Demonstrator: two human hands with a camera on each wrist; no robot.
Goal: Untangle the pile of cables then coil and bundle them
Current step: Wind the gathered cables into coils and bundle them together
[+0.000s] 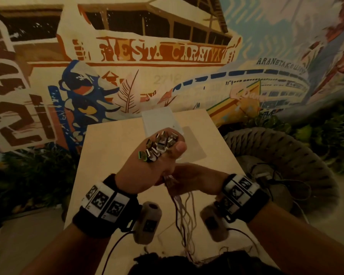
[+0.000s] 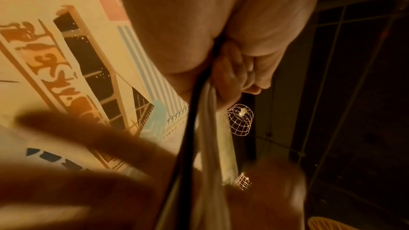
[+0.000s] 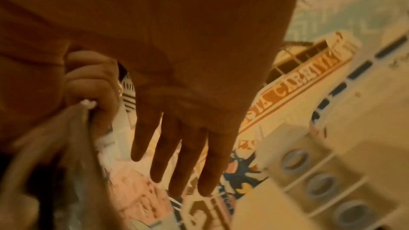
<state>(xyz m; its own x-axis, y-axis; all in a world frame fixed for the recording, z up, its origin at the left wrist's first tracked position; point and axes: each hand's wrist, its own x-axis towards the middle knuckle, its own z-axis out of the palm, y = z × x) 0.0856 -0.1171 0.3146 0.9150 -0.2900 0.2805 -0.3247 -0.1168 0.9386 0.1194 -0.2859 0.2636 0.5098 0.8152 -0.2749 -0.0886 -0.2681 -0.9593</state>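
Several cable (image 1: 184, 217) plugs (image 1: 160, 144) are bunching in the left hand's (image 1: 147, 165) fist; right hand (image 1: 195, 180) is reaching open-fingered; coiling and bundling are remaining.

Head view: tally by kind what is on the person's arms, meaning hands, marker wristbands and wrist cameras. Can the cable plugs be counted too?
Hands: 2, left hand and right hand
Marker wristbands: 2
Wrist cameras: 2
Cable plugs: bunched in the left hand's grip, too blurred to count
Total: 6, plugs aside
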